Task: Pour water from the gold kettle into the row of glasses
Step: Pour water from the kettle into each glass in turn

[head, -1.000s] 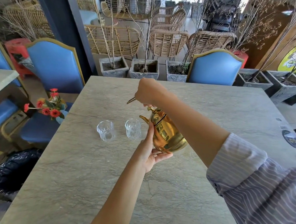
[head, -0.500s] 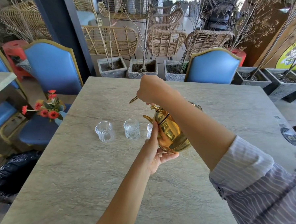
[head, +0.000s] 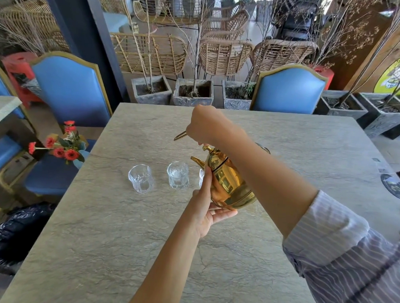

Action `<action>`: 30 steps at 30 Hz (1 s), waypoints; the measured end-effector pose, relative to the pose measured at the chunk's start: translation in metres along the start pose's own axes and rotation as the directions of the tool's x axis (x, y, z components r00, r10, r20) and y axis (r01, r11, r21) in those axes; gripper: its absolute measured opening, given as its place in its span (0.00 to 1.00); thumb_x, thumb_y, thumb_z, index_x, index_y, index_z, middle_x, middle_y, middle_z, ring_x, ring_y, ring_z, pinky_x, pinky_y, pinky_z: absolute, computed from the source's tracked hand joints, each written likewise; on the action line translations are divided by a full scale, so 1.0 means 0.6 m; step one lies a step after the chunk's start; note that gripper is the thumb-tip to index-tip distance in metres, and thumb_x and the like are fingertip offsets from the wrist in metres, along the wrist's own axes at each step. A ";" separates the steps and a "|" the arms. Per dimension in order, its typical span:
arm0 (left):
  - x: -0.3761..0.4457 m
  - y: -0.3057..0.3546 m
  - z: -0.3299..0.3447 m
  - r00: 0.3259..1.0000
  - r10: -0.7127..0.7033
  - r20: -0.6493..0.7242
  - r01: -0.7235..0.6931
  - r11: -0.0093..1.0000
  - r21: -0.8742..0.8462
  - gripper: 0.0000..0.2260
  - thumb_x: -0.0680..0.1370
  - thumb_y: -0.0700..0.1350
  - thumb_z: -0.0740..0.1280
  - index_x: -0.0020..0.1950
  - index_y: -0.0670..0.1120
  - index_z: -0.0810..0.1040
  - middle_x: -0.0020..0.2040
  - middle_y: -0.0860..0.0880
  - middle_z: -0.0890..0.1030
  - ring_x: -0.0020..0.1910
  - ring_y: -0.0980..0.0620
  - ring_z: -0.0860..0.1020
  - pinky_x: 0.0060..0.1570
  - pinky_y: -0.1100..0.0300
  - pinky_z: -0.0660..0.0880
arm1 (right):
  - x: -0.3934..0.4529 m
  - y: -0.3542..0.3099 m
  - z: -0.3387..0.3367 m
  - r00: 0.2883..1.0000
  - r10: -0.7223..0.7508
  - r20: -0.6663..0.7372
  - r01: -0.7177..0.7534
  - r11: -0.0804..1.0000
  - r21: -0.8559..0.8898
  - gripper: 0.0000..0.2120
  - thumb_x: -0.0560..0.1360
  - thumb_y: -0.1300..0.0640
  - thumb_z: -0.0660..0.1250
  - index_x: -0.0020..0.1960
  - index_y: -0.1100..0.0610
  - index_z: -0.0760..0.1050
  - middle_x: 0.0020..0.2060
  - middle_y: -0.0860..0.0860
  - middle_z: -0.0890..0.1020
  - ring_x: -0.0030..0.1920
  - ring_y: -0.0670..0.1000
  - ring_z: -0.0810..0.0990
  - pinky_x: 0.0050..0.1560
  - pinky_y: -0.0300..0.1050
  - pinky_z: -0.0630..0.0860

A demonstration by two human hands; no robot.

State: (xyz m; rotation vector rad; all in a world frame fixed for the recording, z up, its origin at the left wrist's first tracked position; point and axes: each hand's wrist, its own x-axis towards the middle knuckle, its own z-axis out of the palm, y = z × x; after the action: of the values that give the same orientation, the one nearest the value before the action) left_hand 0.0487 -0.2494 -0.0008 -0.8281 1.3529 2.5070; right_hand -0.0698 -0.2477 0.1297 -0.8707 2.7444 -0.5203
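The gold kettle [head: 227, 183] hangs above the stone table [head: 156, 253], tilted with its spout [head: 197, 161] pointing left. My right hand [head: 207, 126] is closed around its handle from above. My left hand [head: 207, 207] cups the kettle's belly from below, thumb up along its side. Two clear glasses stand in a row to the left: the far-left glass [head: 141, 178] and the middle glass [head: 177, 178]. A third glass [head: 201, 177] shows only as a sliver behind my left thumb, under the spout. I cannot see any water stream.
A small vase of red flowers [head: 66, 149] sits at the table's left edge. Blue chairs [head: 70, 89] stand left and behind the table, with stone planters [head: 193, 92] beyond. A round dark object [head: 393, 185] lies near the right edge.
The kettle and both hands have shifted slightly right along the row, uncovering part of a third glass. The glasses have not moved.
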 end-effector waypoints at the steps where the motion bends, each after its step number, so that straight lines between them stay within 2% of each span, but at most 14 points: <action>1: 0.002 -0.001 -0.002 1.000 -0.004 -0.008 0.004 1.000 0.003 0.25 0.77 0.66 0.60 0.52 0.45 0.79 0.47 0.39 0.84 0.48 0.44 0.84 0.51 0.46 0.83 | 0.002 0.001 0.004 1.000 0.004 0.002 -0.004 1.000 -0.002 0.13 0.74 0.65 0.59 0.31 0.59 0.68 0.30 0.53 0.77 0.28 0.52 0.75 0.30 0.42 0.74; 7: 0.015 -0.007 -0.018 0.997 -0.038 -0.068 0.040 0.999 0.032 0.25 0.76 0.67 0.62 0.51 0.45 0.79 0.48 0.38 0.84 0.49 0.42 0.84 0.56 0.42 0.81 | 0.013 0.015 0.035 1.000 0.019 -0.015 -0.019 1.000 -0.012 0.14 0.76 0.62 0.59 0.33 0.57 0.63 0.30 0.52 0.73 0.27 0.50 0.71 0.25 0.40 0.65; 11: 0.024 -0.013 -0.033 0.993 -0.058 -0.099 0.061 0.997 0.037 0.25 0.75 0.66 0.64 0.53 0.44 0.78 0.52 0.37 0.84 0.52 0.40 0.84 0.56 0.40 0.80 | 0.017 0.022 0.056 1.000 0.022 -0.019 -0.023 0.999 -0.026 0.17 0.76 0.63 0.58 0.30 0.57 0.60 0.28 0.51 0.69 0.26 0.49 0.65 0.23 0.40 0.61; 15: 0.033 -0.015 -0.047 0.987 -0.073 -0.140 0.082 0.995 0.056 0.25 0.75 0.66 0.65 0.52 0.43 0.77 0.52 0.36 0.83 0.51 0.39 0.84 0.56 0.40 0.80 | 0.016 0.025 0.069 0.998 0.046 -0.031 -0.046 0.999 -0.012 0.16 0.76 0.62 0.58 0.30 0.56 0.61 0.29 0.51 0.68 0.27 0.50 0.65 0.25 0.42 0.63; 18: 0.037 -0.013 -0.060 0.985 -0.059 -0.163 0.073 0.994 0.082 0.26 0.75 0.65 0.65 0.53 0.42 0.77 0.54 0.36 0.83 0.52 0.39 0.84 0.53 0.41 0.82 | 0.018 0.029 0.080 0.996 0.081 -0.046 -0.077 0.994 0.078 0.14 0.74 0.63 0.58 0.30 0.56 0.63 0.28 0.52 0.70 0.28 0.52 0.68 0.25 0.41 0.65; 20: 0.038 -0.011 -0.068 0.983 -0.043 -0.181 0.062 0.993 0.099 0.28 0.74 0.66 0.66 0.55 0.41 0.78 0.54 0.36 0.84 0.52 0.39 0.84 0.50 0.43 0.83 | 0.019 0.032 0.086 0.994 0.103 -0.047 -0.096 0.988 0.122 0.12 0.73 0.64 0.58 0.30 0.58 0.65 0.27 0.52 0.72 0.26 0.52 0.69 0.25 0.40 0.66; 24: 0.037 -0.005 -0.080 0.977 -0.028 -0.213 0.051 0.993 0.107 0.34 0.70 0.68 0.69 0.61 0.40 0.78 0.55 0.38 0.84 0.51 0.39 0.85 0.45 0.45 0.84 | 0.016 0.034 0.094 0.992 0.108 -0.060 -0.097 0.982 0.165 0.15 0.74 0.64 0.58 0.28 0.59 0.63 0.24 0.52 0.69 0.25 0.52 0.66 0.25 0.39 0.64; 27: 0.032 0.000 -0.089 0.972 -0.018 -0.233 0.040 0.995 0.091 0.38 0.66 0.69 0.70 0.62 0.40 0.77 0.55 0.38 0.83 0.50 0.39 0.85 0.45 0.44 0.84 | 0.017 0.032 0.099 0.993 0.102 -0.062 -0.087 0.974 0.208 0.14 0.74 0.63 0.58 0.30 0.61 0.69 0.26 0.53 0.74 0.27 0.53 0.70 0.26 0.40 0.67; 30: 0.022 0.006 -0.101 0.968 -0.009 -0.252 0.026 0.998 0.062 0.36 0.66 0.68 0.70 0.62 0.41 0.76 0.57 0.38 0.82 0.51 0.38 0.84 0.44 0.45 0.84 | 0.021 0.018 0.100 0.998 0.056 -0.042 -0.043 0.965 0.260 0.14 0.75 0.62 0.58 0.44 0.66 0.81 0.41 0.57 0.86 0.36 0.57 0.83 0.32 0.44 0.77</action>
State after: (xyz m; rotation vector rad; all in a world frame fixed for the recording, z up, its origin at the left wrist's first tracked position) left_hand 0.0595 -0.3020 -0.0315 -1.1721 1.4849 2.3938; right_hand -0.0674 -0.2629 0.0693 -0.7320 2.6515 -0.8775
